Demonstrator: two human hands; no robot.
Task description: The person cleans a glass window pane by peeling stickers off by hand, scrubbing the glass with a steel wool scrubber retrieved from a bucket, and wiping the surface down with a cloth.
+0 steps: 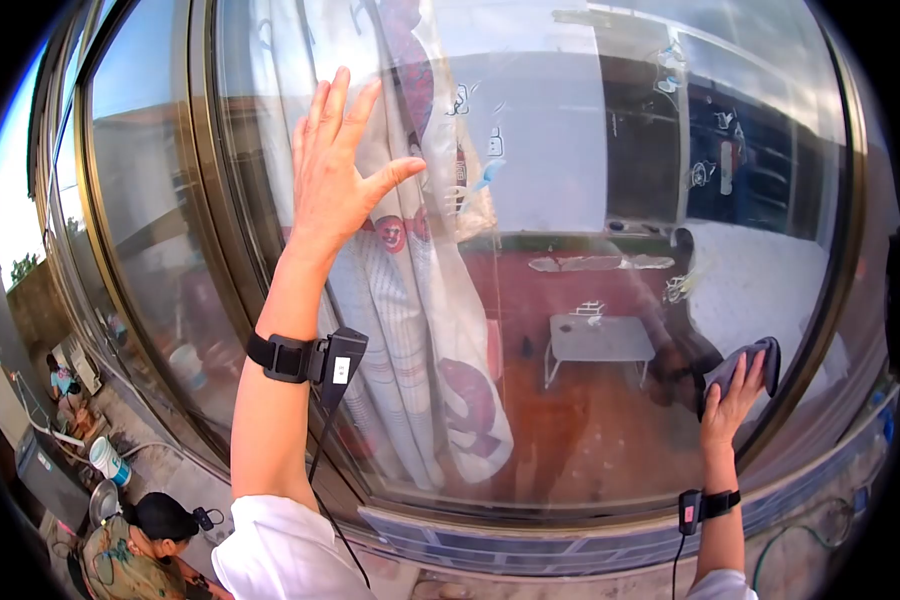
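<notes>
**Window pane (550,180) seen from outdoors, with two hands raised to it**

A tall pane in a metal frame (202,150) fills the view; behind it hang a patterned curtain (400,370) and, farther in, a small table (600,338), overlaid by reflections. The left hand (340,180) is raised high before the curtain, its fingers straight and fanned, the thumb well out, grasping nothing; the spread suggests a brace, though contact with the glass cannot be confirmed. The right hand (730,405) holds a dark cloth (760,358) low at the pane's right side, near the frame. Its fingers lie nearly straight and close together over the fabric, presumably to keep it flat against the glass. Each forearm bears a strapped device, the cable trailing downward, apparently clear of the palms. At lower left, another person (135,550) bends low near a white bucket (110,460).
</notes>
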